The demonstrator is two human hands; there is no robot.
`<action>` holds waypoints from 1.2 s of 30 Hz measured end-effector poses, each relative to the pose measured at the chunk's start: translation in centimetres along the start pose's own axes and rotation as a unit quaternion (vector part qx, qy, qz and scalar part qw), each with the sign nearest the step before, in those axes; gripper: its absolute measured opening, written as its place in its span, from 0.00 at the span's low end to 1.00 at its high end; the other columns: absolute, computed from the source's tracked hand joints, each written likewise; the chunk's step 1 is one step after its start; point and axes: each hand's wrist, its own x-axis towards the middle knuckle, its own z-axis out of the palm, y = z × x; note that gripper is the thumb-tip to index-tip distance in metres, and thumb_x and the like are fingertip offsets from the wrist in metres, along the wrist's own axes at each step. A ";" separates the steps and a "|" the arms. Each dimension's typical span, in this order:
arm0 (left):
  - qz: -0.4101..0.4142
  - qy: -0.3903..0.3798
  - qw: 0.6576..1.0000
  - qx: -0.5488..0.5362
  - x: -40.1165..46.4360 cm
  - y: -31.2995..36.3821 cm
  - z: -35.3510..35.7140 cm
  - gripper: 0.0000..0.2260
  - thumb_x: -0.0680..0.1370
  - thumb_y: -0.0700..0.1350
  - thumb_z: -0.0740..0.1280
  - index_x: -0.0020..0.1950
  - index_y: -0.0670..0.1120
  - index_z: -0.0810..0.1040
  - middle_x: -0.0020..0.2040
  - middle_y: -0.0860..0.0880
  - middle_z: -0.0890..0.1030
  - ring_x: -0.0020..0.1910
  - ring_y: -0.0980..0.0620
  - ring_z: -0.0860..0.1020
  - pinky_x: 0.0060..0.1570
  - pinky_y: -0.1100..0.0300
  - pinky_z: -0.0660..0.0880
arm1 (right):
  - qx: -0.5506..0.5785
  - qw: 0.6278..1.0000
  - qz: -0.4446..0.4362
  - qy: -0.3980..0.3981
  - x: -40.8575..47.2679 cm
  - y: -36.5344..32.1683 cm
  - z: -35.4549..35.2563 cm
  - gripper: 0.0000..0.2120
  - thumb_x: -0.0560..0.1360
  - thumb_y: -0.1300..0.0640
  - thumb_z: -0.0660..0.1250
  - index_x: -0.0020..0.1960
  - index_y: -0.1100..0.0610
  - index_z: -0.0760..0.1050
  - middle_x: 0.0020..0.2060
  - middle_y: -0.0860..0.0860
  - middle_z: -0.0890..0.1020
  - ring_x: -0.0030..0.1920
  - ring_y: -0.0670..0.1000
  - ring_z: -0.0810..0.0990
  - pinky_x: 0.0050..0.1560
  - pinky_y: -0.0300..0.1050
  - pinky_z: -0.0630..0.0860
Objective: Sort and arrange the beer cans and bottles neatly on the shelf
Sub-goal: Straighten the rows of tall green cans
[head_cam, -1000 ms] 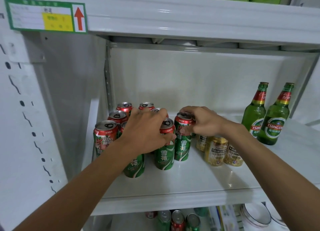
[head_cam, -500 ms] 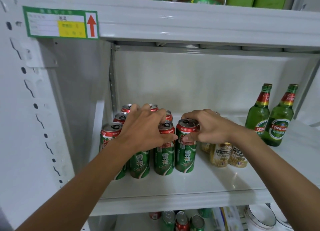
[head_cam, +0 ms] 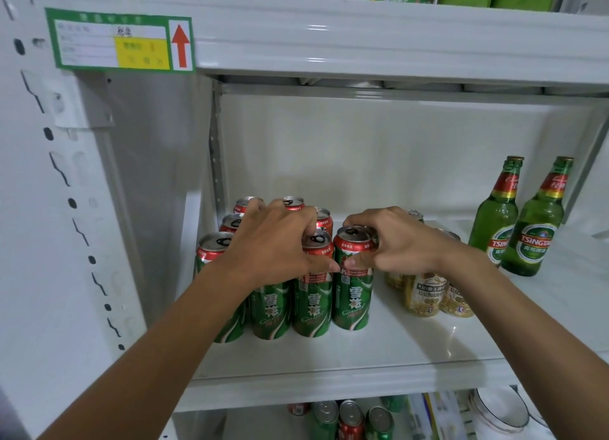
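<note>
Several green-and-red beer cans (head_cam: 311, 298) stand packed in rows at the left of the white shelf (head_cam: 379, 350). My left hand (head_cam: 276, 242) lies spread over the tops of the middle cans, thumb against a front can. My right hand (head_cam: 392, 245) grips the top of the rightmost front green can (head_cam: 352, 294), fingers curled over its rim. Behind and under that hand stand a few short gold cans (head_cam: 426, 296). Two green Tsingtao bottles (head_cam: 494, 215) (head_cam: 535, 228) stand upright at the right.
The upper shelf beam (head_cam: 362, 40) carries a green label with a red arrow (head_cam: 122, 42), and jars and green boxes stand above it. On the lower shelf are more cans (head_cam: 349, 421) and white bowls (head_cam: 501, 410). A perforated upright post (head_cam: 49, 176) stands at the left.
The front green cans now stand in a tighter row, the rightmost drawn against its neighbour. Both hands stay on the can tops. The camera has moved slightly closer and right.
</note>
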 end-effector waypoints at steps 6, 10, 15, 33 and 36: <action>-0.012 0.004 1.000 -0.015 -0.4 -0.4 0.7 0.28 0.64 0.78 0.67 0.50 0.58 0.67 0.46 0.58 0.72 0.50 0.54 0.68 0.63 0.47 0.66 | 0.000 1.000 0.004 0.001 -0.2 0.0 -0.1 0.22 0.72 0.48 0.78 0.64 0.51 0.79 0.55 0.46 0.84 0.52 0.46 0.81 0.45 0.32 0.73; -0.010 0.014 0.999 -0.030 -0.5 -0.3 1.1 0.28 0.64 0.78 0.67 0.51 0.59 0.66 0.50 0.57 0.75 0.54 0.53 0.72 0.64 0.46 0.66 | -0.006 1.000 0.006 0.003 -0.5 -0.1 -0.2 0.22 0.72 0.48 0.78 0.64 0.50 0.79 0.54 0.44 0.83 0.47 0.40 0.79 0.41 0.26 0.70; -0.009 0.021 0.998 -0.050 -0.8 -0.5 1.6 0.26 0.68 0.75 0.67 0.52 0.58 0.68 0.52 0.58 0.77 0.55 0.53 0.73 0.64 0.47 0.65 | -0.024 1.000 0.000 0.006 -0.7 -0.1 -0.2 0.23 0.73 0.48 0.77 0.67 0.51 0.78 0.54 0.44 0.81 0.50 0.44 0.77 0.44 0.27 0.69; 0.004 0.037 0.988 -0.147 -1.4 -1.5 1.7 0.22 0.76 0.73 0.54 0.53 0.59 0.75 0.52 0.61 0.80 0.53 0.59 0.77 0.63 0.47 0.71 | 0.044 0.998 0.036 -0.016 -1.1 -0.1 -0.8 0.31 0.73 0.27 0.61 0.65 0.45 0.79 0.58 0.42 0.83 0.57 0.44 0.81 0.58 0.44 0.78; -0.003 0.082 0.979 -0.188 -0.9 -2.0 0.2 0.14 0.81 0.63 0.57 0.53 0.57 0.77 0.50 0.61 0.80 0.50 0.61 0.78 0.57 0.48 0.78 | 0.084 0.995 0.049 0.026 0.8 -0.1 -1.5 0.23 0.79 0.34 0.61 0.60 0.48 0.82 0.54 0.43 0.84 0.53 0.43 0.82 0.53 0.43 0.78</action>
